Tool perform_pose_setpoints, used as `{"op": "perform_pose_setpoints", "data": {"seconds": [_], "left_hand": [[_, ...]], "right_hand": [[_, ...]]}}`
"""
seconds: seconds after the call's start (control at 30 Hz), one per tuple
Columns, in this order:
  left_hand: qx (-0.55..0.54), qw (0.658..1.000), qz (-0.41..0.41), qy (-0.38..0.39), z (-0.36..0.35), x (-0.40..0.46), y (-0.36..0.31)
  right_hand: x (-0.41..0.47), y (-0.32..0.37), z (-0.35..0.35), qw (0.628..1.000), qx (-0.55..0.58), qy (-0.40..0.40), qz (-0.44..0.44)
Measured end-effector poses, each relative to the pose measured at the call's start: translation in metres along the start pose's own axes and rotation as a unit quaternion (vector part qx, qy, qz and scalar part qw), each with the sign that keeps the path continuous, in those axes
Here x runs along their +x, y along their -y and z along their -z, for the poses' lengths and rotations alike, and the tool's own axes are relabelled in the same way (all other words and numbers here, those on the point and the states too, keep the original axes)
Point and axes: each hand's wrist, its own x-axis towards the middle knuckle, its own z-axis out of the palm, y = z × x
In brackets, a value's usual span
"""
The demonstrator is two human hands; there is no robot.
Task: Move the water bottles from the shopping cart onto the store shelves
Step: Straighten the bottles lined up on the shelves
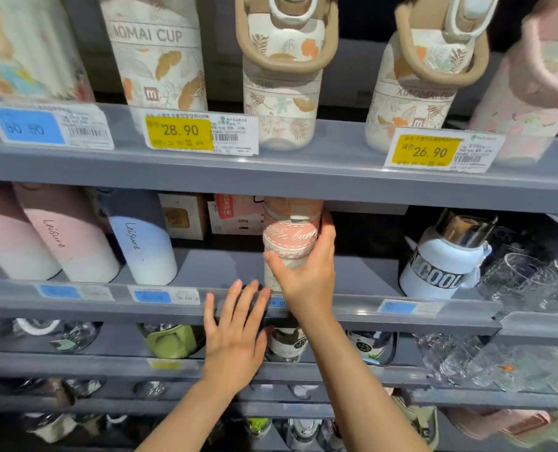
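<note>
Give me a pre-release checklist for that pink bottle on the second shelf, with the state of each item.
1. Right hand grips the pink bottle: ok.
2. Bottle upright: ok.
3. Bottle base seated on the shelf: cannot tell, hidden by the hand and shelf lip.
4. Gap to the blue Leisure bottle and the white COOL bottle: ok.
5. Left hand open, holding nothing, at the shelf edge: ok.
</note>
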Motion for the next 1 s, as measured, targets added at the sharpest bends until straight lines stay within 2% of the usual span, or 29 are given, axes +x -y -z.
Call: {"op": "perform_pose_setpoints", "data": {"seconds": [0.3, 0.73, 0.8, 0.9, 1.0], "left_hand": [[0.002, 1.0, 0.008, -0.019, -0.006, 0.0, -0.001], [-0.002, 1.0, 0.004, 0.026, 0.0, 0.001, 0.0], [-0.023, 0.999, -0.002, 0.043, 0.006, 0.002, 0.001], [-0.093, 0.994, -0.028, 0.053, 0.019, -0.003, 0.014], [-0.16, 0.987, 0.019, 0.027, 0.034, -0.017, 0.047]], "right_hand": [[0.01, -0.014, 0.025, 0.997, -0.055, -0.059, -0.02], [-0.003, -0.029, 0.03, 0.999, -0.029, -0.035, -0.026], [-0.016, -0.03, 0.033, 0.996, -0.019, -0.086, -0.002], [-0.038, -0.02, 0.029, 0.982, -0.03, -0.166, 0.089], [-0.059, 0.0, 0.003, 0.985, -0.022, -0.125, 0.115]]}}
